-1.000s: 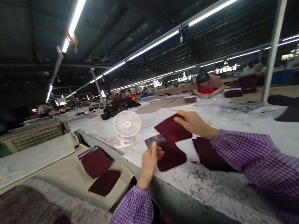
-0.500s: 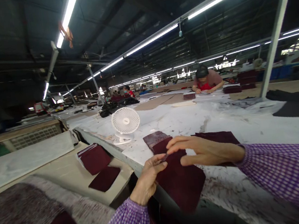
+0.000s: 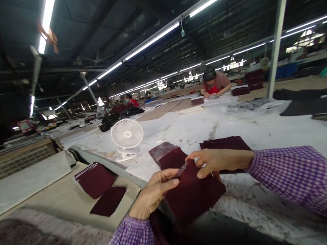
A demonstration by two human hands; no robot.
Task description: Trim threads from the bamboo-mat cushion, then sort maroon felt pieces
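Note:
A dark maroon fabric piece (image 3: 195,194) hangs over the front edge of the table, its upper edge folded to show a strip of mottled grey-purple underside. My left hand (image 3: 153,189) pinches its upper left corner between thumb and fingers. At the upper right, my right hand (image 3: 221,160) grips the same piece, thumb on the front and fingertips at the folded strip. Just behind lies a stack of maroon pieces (image 3: 172,157) with a mottled back showing. Partly covered by my right hand, more maroon pieces (image 3: 229,142) rest on the table.
A white fan (image 3: 127,133) stands on the white-covered table (image 3: 179,126). On the beige surface to the left lie maroon pieces (image 3: 97,181) and a single one (image 3: 108,202). Mottled cloth (image 3: 83,225) is at lower left. Across the table a person (image 3: 215,83) leans over work.
My right hand has come down from hovering with spread fingers and taken hold of the piece's upper right edge. The view has swung slightly right.

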